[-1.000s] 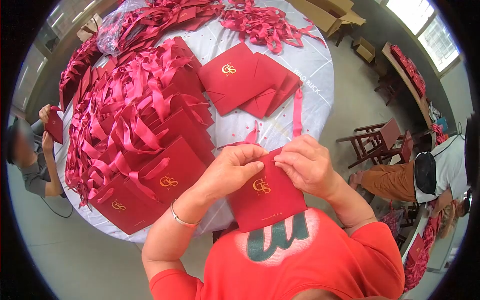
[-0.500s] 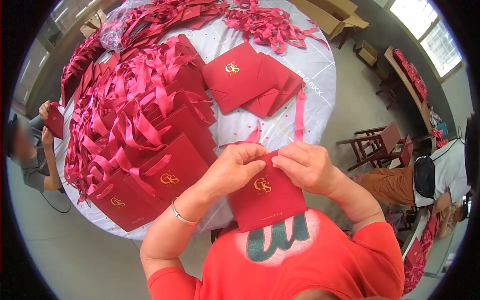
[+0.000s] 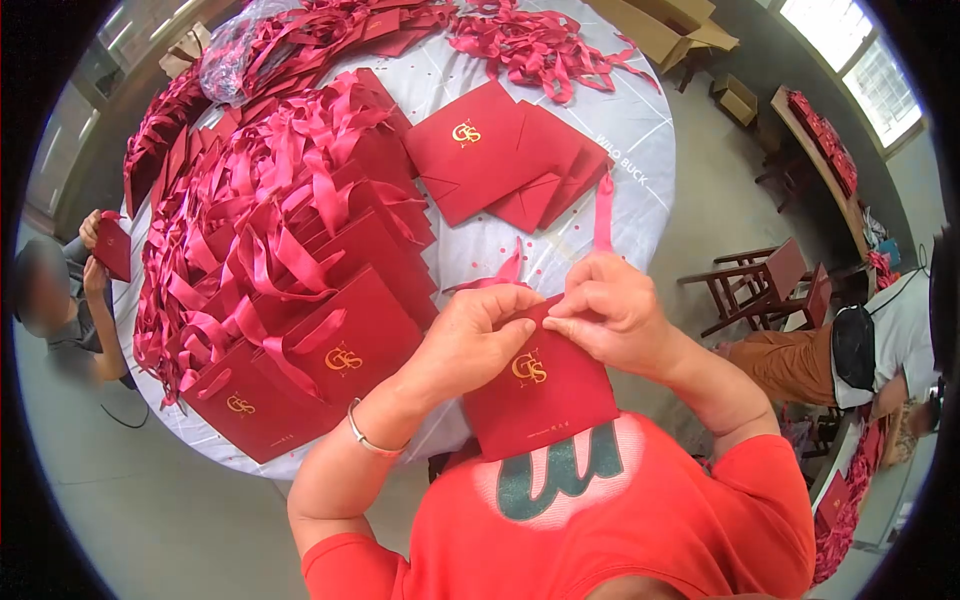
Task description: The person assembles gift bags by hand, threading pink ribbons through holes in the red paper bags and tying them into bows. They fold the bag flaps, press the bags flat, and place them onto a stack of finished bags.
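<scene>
A red paper bag (image 3: 540, 400) with gold letters lies against my chest at the table's near edge. My left hand (image 3: 485, 335) pinches its top edge, thumb against fingers. Beside it my right hand (image 3: 605, 310) is closed at the same edge, thumb and forefinger together; a pink ribbon (image 3: 603, 215) runs from behind this hand up onto the table. What sits between the fingertips is too small to make out. Another bit of pink ribbon (image 3: 510, 268) shows above my left hand. Flat red bags (image 3: 465, 150) lie overlapped beyond my hands.
Rows of red bags with pink ribbon handles (image 3: 290, 250) cover the round table's left side. Loose ribbons (image 3: 540, 50) are heaped at the far edge. A person (image 3: 70, 310) at the left holds a small red bag. Chairs (image 3: 755, 285) and another person (image 3: 870, 345) are at the right.
My right hand has tilted, its knuckles raised slightly and its fingers drawn closer together at the bag's edge. The left hand keeps its pinch. The whole view has shifted slightly.
</scene>
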The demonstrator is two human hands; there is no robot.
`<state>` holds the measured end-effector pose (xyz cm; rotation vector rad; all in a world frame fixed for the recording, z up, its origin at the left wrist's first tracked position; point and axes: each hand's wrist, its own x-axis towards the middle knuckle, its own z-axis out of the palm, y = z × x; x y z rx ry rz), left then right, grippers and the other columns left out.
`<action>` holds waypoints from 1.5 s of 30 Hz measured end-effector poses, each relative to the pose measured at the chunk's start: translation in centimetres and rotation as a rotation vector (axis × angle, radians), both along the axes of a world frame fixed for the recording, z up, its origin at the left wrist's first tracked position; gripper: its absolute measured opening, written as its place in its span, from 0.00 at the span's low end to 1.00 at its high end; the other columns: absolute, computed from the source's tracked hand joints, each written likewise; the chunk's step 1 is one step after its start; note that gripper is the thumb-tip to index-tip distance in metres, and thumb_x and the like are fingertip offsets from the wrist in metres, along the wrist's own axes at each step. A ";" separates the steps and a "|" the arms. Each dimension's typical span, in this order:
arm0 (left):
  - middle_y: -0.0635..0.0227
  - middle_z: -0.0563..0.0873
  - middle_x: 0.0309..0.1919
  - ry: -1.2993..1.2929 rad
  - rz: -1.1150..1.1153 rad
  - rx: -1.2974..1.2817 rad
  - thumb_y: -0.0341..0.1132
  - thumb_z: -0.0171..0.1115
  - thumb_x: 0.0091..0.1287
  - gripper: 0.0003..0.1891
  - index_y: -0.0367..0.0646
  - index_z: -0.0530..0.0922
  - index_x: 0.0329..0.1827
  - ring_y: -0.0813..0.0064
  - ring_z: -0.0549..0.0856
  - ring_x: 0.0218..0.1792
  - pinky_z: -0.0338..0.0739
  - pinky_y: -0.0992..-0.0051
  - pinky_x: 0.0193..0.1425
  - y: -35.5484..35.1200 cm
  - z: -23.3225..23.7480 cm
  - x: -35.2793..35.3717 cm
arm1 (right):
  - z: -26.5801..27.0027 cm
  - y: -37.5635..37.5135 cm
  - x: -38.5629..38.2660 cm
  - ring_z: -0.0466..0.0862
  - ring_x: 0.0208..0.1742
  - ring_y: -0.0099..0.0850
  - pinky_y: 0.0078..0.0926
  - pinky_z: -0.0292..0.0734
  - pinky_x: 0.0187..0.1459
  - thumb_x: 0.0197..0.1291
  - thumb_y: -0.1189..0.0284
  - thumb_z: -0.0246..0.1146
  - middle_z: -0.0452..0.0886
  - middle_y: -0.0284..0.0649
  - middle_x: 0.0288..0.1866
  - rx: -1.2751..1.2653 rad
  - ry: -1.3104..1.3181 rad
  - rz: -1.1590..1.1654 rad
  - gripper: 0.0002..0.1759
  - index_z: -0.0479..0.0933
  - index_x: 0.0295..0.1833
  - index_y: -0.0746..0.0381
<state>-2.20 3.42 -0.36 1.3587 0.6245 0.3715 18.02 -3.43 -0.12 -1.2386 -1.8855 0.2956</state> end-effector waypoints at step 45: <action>0.57 0.85 0.34 0.327 0.082 0.730 0.31 0.71 0.62 0.15 0.41 0.74 0.47 0.53 0.86 0.37 0.79 0.64 0.41 -2.2 -0.2 0.8 | -1.5 10.5 1.8 0.80 0.33 0.18 0.20 0.76 0.34 0.55 0.82 0.66 0.82 0.33 0.31 -0.505 0.348 0.009 0.05 0.77 0.37 0.67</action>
